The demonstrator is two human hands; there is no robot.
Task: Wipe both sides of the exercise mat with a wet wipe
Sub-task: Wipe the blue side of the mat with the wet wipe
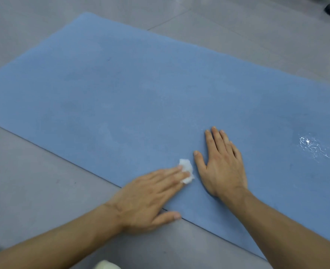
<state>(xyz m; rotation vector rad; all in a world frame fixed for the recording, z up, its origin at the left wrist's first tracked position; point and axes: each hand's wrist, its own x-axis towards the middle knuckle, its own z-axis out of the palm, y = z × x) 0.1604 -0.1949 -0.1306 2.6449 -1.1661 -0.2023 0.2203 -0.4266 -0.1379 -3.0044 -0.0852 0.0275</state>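
"Where's the wipe?"

"Under the fingertips of the left hand [146, 199]. The fingers are straight and press the balled wet wipe [186, 170] onto the blue exercise mat [140, 84], near its front edge on the floor [34, 171]."

"And the other?"

"The right hand [221, 166] is just beside the wipe, spread flat on the mat and holding nothing (bracing it, I'd guess). Farther right, a wet patch [313, 146] glistens."

"Any advice?"

"Pin the mat with that right palm so it can't creep, and wipe in overlapping strokes. Unfolding the wad would probably cover more."
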